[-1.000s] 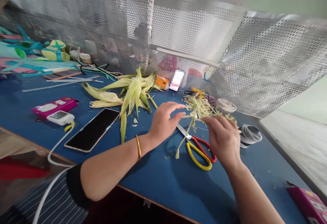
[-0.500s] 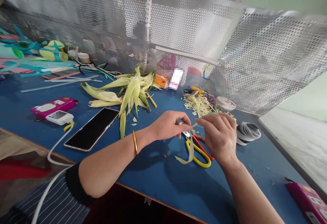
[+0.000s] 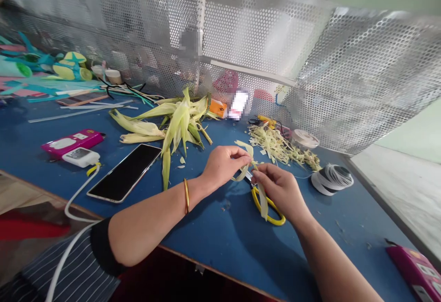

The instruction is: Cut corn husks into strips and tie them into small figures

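Note:
My left hand (image 3: pixel 223 166), with a gold bangle at the wrist, pinches a pale strip of corn husk (image 3: pixel 263 203) between thumb and fingertips. Just to its right, my right hand (image 3: pixel 277 185) is closed on the same knotted or folded piece of husk. One end loops up near my left fingers, and another hangs below my right hand. Beneath the hands lie scissors (image 3: pixel 275 221) with a yellow handle, their other handle hidden. Behind the hands is a pile of thin husk shreds (image 3: pixel 270 143). A striped spool of thread (image 3: pixel 331 179) stands to the right.
Green corn husks (image 3: pixel 181 122) lie at the back middle of the blue table (image 3: pixel 206 228). A black-screened phone (image 3: pixel 126 173) and a magenta device (image 3: pixel 72 142) with a white cable are on the left. Another magenta device (image 3: pixel 415 265) is at right. A perforated metal screen (image 3: pixel 255 35) borders the back.
My right hand has moved left and turned, its fingers now beside my left fingertips. A husk end now loops upward by the left hand, and the red scissor handle is covered.

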Available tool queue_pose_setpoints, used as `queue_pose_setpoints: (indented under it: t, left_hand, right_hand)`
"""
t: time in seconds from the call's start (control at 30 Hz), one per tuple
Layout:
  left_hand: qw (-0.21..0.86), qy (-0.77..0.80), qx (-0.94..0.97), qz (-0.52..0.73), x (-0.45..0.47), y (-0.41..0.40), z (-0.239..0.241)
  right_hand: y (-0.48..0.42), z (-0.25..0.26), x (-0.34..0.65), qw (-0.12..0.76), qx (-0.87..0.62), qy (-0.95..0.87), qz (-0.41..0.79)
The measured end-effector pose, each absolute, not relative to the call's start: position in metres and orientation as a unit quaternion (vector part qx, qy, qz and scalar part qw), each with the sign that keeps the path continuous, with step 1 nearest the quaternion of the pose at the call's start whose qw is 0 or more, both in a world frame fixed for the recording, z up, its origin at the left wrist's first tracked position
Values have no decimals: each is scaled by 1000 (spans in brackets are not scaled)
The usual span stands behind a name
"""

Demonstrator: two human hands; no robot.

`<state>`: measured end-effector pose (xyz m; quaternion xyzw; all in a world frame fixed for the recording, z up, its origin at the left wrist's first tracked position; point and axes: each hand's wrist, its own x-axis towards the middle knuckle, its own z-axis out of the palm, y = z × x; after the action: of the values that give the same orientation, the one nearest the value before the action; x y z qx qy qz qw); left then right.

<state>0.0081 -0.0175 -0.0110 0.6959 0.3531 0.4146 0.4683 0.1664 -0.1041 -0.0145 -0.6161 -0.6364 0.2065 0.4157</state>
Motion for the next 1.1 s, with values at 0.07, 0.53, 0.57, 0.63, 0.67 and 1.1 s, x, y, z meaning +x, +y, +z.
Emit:
queue_pose_setpoints:
  t: [0.07,0.53,0.57,0.63,0.67,1.1]
  left_hand:
    - [504,346,684,398,9,-19,-10]
    - [711,286,562,312,10,-22,-8]
    - [676,285,594,330,10,-22,-7]
    - [628,275,643,342,9,-24,-5]
    - [625,266,655,332,9,-24,-4]
    - [771,262,469,344,9,-20,-7]
  right_hand:
    - [-102,-18,164,444,-611,-611,240]
    - [-102,-16,170,425,-578,-695,46]
    - [-102,-16,171,425,-580,-694,34]
    - [-102,-17,171,422,-580,-697,14]
    - [-102,-17,172,417,-578,-702,2]
    - [-108,-14,164,402,-593,-693,-76]
